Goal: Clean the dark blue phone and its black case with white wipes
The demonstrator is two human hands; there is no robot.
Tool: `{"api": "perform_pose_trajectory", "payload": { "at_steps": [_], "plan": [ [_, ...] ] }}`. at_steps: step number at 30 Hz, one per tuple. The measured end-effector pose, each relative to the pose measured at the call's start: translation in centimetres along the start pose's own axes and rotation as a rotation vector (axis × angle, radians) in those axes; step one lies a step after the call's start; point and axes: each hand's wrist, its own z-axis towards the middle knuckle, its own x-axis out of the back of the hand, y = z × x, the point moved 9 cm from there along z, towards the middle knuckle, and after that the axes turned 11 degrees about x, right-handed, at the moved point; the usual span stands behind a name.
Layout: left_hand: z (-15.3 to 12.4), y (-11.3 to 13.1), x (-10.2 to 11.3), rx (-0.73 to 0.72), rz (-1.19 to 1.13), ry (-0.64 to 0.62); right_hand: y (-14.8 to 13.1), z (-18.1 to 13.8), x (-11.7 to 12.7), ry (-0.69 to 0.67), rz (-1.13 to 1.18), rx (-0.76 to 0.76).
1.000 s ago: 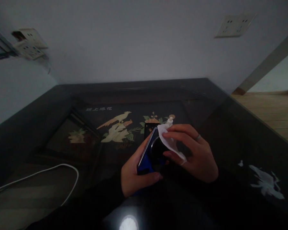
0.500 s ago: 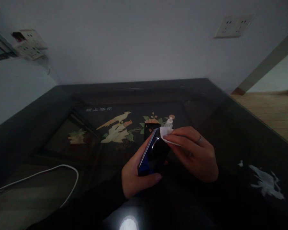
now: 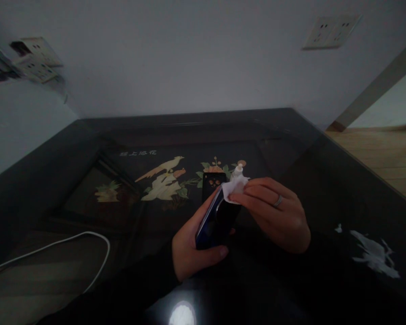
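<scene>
Though dim, inlaid table point(image 3: 291, 144) under phone point(image 3: 210, 224)

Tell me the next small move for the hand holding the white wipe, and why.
Probably draw the wipe down across the round camera ring. The right hand pinches it at the top edge of the phone, just above that ring, while the left hand grips the phone tilted, its back toward the wipe.

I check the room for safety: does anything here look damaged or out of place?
The upper wall socket at far left seems pulled loose, with a dark gap behind it. The phone and the wipe look fine.
</scene>
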Motion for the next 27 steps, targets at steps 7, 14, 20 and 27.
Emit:
{"api": "perform_pose_trajectory", "payload": {
  "at_steps": [7, 14, 20, 27],
  "plan": [
    [-0.1, 0.7, -0.1, -0.068, 0.037, 0.012, 1.3, -0.2, 0.2, 0.049, 0.069, -0.123],
    [-0.6, 0.9, 0.3, -0.048, 0.112, 0.111, 2.2, -0.7, 0.3, 0.062, 0.122, -0.283],
    [-0.6, 0.9, 0.0, -0.065, 0.092, 0.08, 0.9, -0.2, 0.7, 0.1, 0.105, -0.146],
    [-0.2, 0.4, 0.4, -0.059, 0.173, 0.112, -2.1, 0.4, -0.1, -0.054, -0.072, 0.2]
  ]
}}
